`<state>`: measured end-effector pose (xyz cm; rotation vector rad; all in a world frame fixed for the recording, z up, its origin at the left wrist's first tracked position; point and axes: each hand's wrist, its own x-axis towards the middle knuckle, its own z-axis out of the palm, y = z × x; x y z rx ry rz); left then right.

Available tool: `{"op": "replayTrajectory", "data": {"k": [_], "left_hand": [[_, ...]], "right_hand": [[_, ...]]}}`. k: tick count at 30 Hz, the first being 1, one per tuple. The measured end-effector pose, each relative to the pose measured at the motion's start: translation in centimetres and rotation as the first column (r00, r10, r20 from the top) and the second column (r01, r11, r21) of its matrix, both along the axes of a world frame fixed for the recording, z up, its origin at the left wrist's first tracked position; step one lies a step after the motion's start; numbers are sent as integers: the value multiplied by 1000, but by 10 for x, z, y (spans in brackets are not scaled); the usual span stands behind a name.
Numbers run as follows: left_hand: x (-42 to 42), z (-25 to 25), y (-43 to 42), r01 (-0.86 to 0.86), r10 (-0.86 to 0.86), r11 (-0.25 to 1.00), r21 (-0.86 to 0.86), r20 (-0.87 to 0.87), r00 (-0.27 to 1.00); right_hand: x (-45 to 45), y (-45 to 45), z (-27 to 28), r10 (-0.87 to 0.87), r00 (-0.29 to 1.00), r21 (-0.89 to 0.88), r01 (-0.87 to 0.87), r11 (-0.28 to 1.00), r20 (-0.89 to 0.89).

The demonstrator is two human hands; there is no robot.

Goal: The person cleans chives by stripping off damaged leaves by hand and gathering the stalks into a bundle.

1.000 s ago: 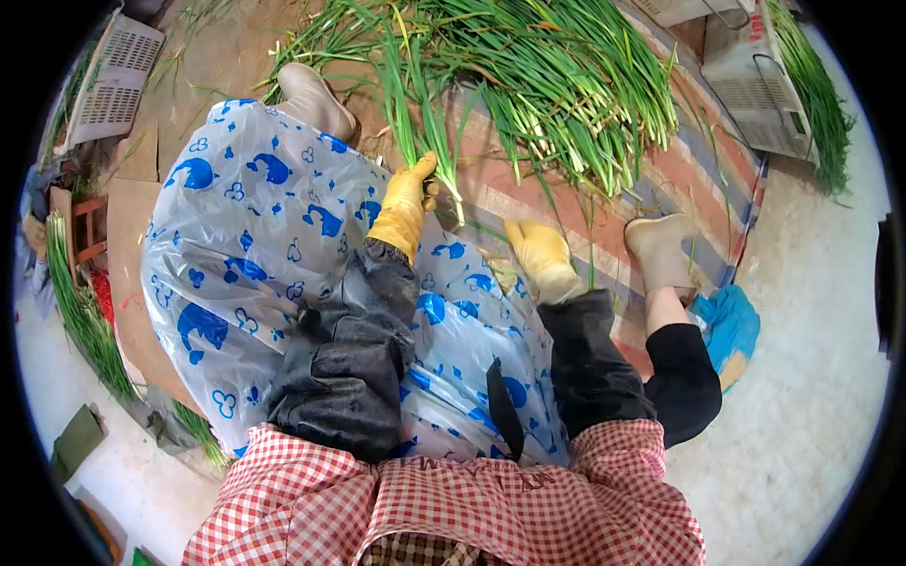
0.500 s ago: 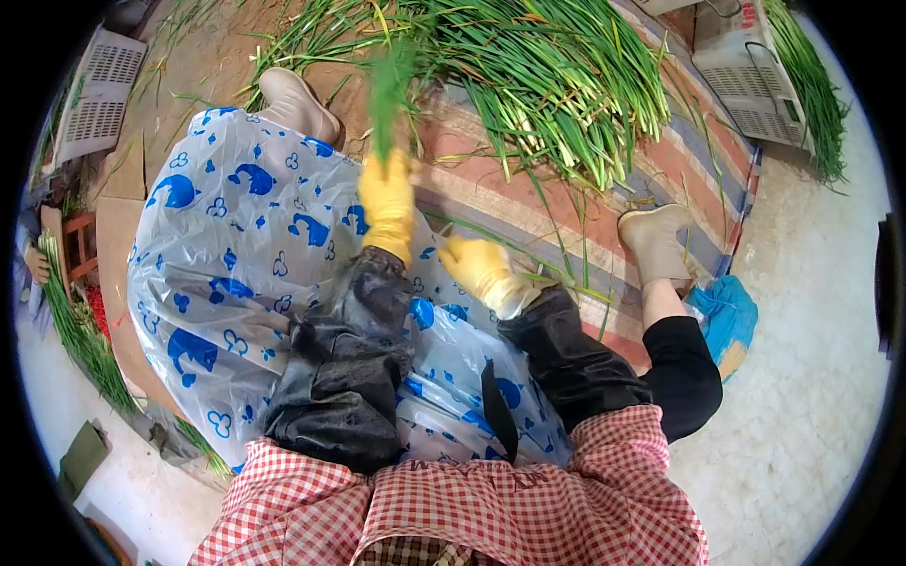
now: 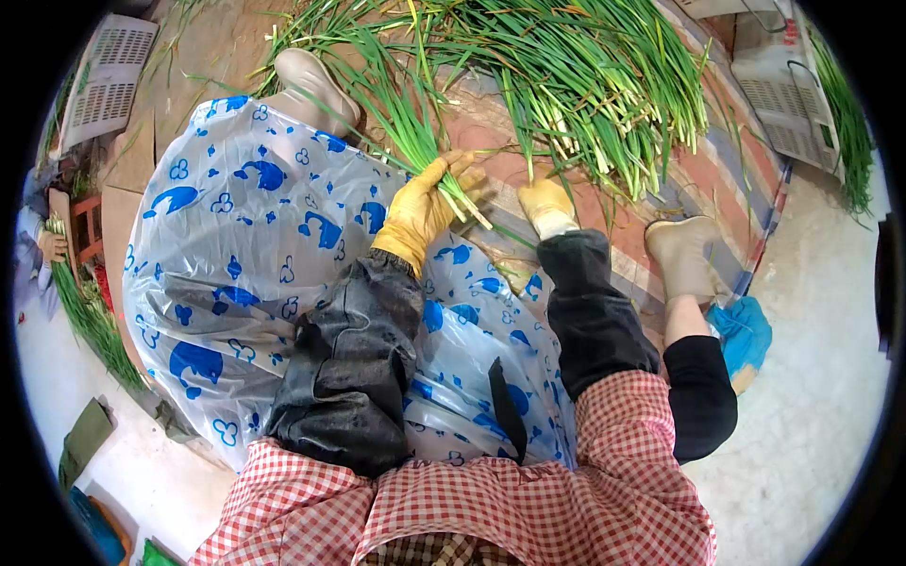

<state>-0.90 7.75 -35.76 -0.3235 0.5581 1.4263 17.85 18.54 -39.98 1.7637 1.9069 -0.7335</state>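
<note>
A small bunch of green chives (image 3: 415, 141) with pale root ends lies across the palm of my left hand (image 3: 420, 209). This hand wears a yellow glove, and its fingers curl loosely about the stalks. My right hand (image 3: 547, 205), gloved in yellow too, is closed at the near edge of a big chive pile (image 3: 585, 85). A thin stalk (image 3: 529, 170) runs up from its fingertips toward the pile; the fingers partly hide the grip. The pile's white ends point toward me.
A clear plastic sheet (image 3: 250, 283) with blue dolphins covers my lap. Striped cloth (image 3: 746, 203) lies under the pile. White crates (image 3: 109, 80) stand at far left and right. My boots (image 3: 684, 250) flank the work area. Another person's hand (image 3: 52, 247) holds chives at left.
The bunch in my left hand was upright and blurred; now it rests across the palm, tilted, with root ends toward me. My right hand has moved forward and right to the pile.
</note>
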Motion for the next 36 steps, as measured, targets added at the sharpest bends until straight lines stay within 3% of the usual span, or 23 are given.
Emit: {"op": "replayTrajectory", "data": {"k": [3,5,7,9,11,13,15,16,17,18,19,20,22,23,25,26,27,29,30,34,36], "left_hand": [[5,-1,-4,41,-43,999,32,56,998],[7,-6,-8,75,-76,991,-114,-12,997],[7,-8,-14,95,-95,993,-67,12,995],[8,6,-16,102,-99,987,-124,27,995],[7,6,-16,89,-87,993,-84,31,996],[6,3,-12,83,-84,996,12,30,996],[10,8,-7,92,-92,996,4,9,996],[13,9,-7,101,-103,994,-43,-41,994],[15,10,-5,109,-118,990,-91,-95,988],[19,0,-6,83,-93,993,-83,-129,987],[21,0,-6,88,-98,993,-78,-128,987],[23,1,-6,79,-89,993,-84,-123,988],[28,5,-6,69,-83,992,-104,-140,987],[28,8,-6,73,-87,992,-101,-142,986],[28,9,-9,127,-178,973,-191,-280,943],[29,10,-9,97,-156,970,-224,-259,953],[27,9,-11,92,-149,971,-220,-261,954],[19,5,-13,113,-125,984,-137,-77,989],[20,20,-10,70,-91,979,-190,-101,991],[18,2,-12,130,-140,987,-91,-109,984],[19,-2,-12,132,-159,977,-165,-159,974]], "right_hand": [[7,-13,19,-40,999,79,42,996,-22],[3,-9,21,-47,999,152,46,987,0],[-4,-3,3,-34,999,204,35,978,-8],[-5,2,-34,23,999,290,-16,957,-23],[-7,13,-44,70,997,169,-71,983,13],[-18,13,-8,121,992,93,-125,988,47],[-27,4,44,198,968,-50,-193,980,153],[-21,-2,57,202,979,-9,-202,979,14],[-14,-7,68,98,961,-65,-118,991,-258],[-10,-16,69,-247,827,-376,47,925,-504],[-9,-26,72,-597,559,-675,88,733,-576],[-7,-40,76,-600,555,-673,94,734,-576],[-13,-62,84,-650,334,-680,35,732,-683],[-16,-66,83,-649,330,-678,37,734,-686],[-20,-73,74,-531,550,-484,243,840,-644],[-23,-74,69,-410,592,-343,230,911,-694],[-26,-74,77,-404,593,-338,225,914,-696],[-32,-71,92,-684,321,-558,404,725,-656],[-32,-71,90,-759,176,-657,405,636,-627],[-29,-77,85,-735,261,-661,323,678,-626],[-29,-80,83,-742,243,-686,285,670,-624]]}}
